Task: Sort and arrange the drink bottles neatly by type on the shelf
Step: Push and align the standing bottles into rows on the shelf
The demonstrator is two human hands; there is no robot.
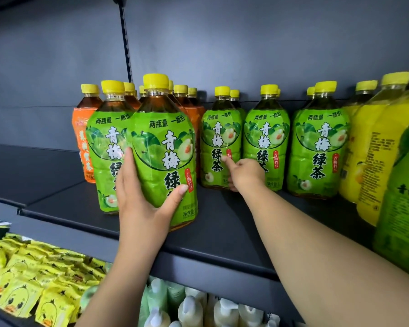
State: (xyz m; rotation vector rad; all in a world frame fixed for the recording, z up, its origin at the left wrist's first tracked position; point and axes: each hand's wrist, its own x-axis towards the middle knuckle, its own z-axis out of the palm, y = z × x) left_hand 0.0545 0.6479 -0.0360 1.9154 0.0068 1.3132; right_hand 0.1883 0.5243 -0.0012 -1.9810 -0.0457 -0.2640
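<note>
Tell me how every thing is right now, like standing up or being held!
left hand: wrapped around the front green bottle
front green bottle: held, upright, cap on
right hand: finger touching a green bottle's label
touched green bottle: standing on the shelf, cap on
orange bottles: standing at the back left, caps on
yellow bottles: standing at right, caps on
shelf: partly bare in front

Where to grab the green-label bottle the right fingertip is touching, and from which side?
Grip the green-label bottle on its wide labelled body, coming from the front. It stands upright, open gaps on both sides let fingers wrap. The right hand is already there; the left hand holds the front bottle.
</note>
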